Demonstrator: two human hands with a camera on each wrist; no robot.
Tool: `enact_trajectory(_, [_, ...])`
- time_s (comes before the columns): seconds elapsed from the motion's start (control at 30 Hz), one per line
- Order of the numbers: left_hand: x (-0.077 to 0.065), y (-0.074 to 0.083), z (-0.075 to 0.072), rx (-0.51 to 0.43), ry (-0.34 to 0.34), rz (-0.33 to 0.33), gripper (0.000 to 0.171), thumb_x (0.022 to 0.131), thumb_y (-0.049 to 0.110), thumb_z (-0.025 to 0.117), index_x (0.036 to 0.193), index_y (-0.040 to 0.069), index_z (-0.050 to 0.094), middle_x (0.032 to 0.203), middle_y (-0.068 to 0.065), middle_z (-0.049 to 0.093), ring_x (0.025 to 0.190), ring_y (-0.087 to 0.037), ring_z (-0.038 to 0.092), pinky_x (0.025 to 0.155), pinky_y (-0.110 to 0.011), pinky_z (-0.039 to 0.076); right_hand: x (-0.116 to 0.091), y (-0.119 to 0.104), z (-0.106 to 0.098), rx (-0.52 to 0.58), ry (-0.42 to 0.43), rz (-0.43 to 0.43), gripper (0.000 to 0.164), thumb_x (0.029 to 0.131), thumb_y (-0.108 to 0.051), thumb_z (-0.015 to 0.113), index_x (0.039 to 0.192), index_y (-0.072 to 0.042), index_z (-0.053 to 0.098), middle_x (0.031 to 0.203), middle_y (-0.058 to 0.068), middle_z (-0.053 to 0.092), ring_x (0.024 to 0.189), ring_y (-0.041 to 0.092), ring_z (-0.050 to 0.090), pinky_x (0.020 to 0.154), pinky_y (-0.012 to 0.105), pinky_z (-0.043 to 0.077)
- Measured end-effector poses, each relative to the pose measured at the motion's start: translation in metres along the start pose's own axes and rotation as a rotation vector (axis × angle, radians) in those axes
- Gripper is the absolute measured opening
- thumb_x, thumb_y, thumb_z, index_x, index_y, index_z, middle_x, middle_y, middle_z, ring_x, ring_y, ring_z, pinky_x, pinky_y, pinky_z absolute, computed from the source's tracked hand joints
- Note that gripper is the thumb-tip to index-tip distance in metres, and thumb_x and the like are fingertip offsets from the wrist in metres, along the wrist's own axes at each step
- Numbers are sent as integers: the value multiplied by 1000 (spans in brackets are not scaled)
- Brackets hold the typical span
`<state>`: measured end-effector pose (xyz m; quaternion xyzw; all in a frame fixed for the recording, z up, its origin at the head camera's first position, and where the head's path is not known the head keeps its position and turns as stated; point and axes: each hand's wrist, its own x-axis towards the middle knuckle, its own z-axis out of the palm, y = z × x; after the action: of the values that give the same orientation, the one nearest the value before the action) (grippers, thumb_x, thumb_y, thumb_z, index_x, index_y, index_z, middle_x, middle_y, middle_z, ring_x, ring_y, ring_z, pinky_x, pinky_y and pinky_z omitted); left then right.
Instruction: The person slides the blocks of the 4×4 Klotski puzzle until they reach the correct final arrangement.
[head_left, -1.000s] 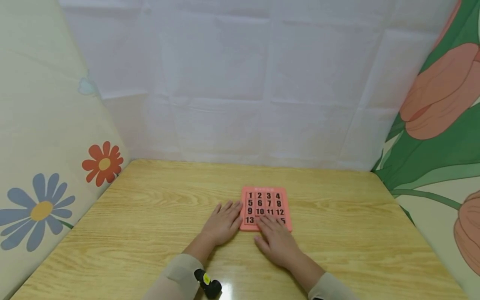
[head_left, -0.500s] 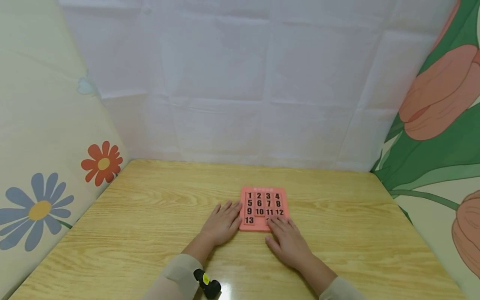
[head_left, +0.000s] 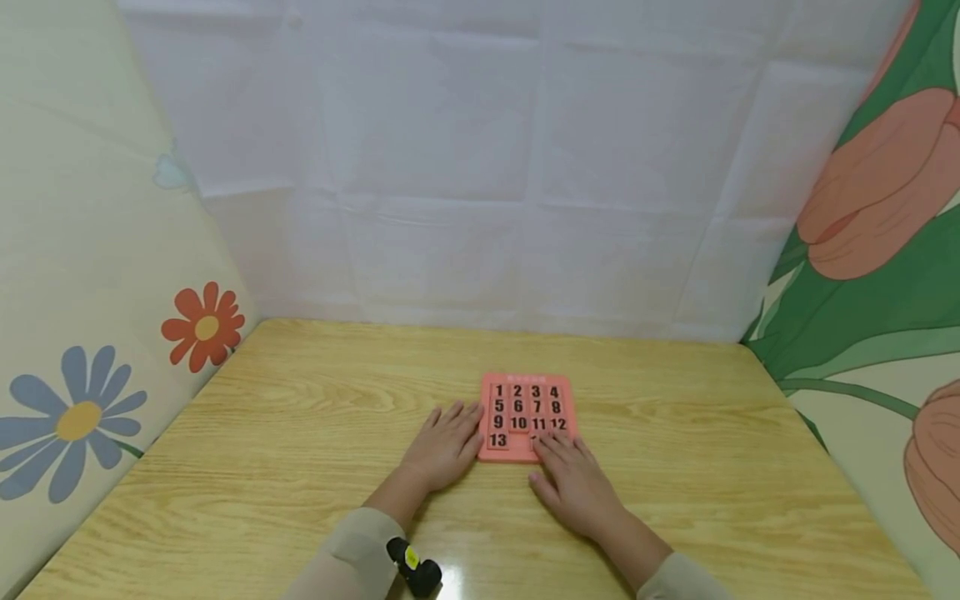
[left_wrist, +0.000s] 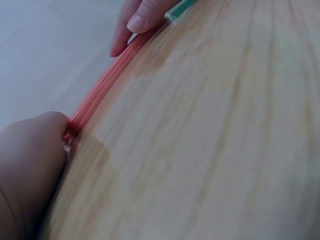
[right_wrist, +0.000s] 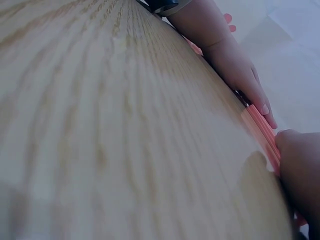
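A pink sliding number puzzle (head_left: 517,407) lies flat on the wooden table, its tiles bearing black numbers. Rows 1 to 12 read in order, and 13 sits at lower left. An open slot shows beneath the 10. My left hand (head_left: 442,446) rests at the puzzle's left edge, fingers extended and fingertips against the frame. With relaxed, extended fingers, my right hand (head_left: 573,483) touches the lower right tiles and hides most of them. In the left wrist view, the puzzle's side (left_wrist: 95,97) runs between both hands; the right wrist view shows its edge (right_wrist: 262,125) low on the table.
The wooden table (head_left: 300,500) extends around the puzzle. White cloth (head_left: 450,167) hangs behind it, and flower-printed panels (head_left: 82,250) stand at the sides. A black device with a yellow mark (head_left: 415,568) is at the left sleeve.
My right hand has slid right along the bottom row, and the slot beneath the 10 has come into view. Over the last half second it barely shifts. My left hand stays put.
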<state>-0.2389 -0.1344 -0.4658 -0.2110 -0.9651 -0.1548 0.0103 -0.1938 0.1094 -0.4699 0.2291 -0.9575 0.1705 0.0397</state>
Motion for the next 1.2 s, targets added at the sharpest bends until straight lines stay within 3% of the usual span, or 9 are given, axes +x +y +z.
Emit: enact_trajectory(1.2, [1,0,0,36,-5,-16,54,106,37,34,153,10,35,159,-6,35,150,-30,25,124,-52,15,11,-19,5,-14,-10,-72,56,101,-42,46,145,-8,48,154,9,43,146,31,33,122,51,21])
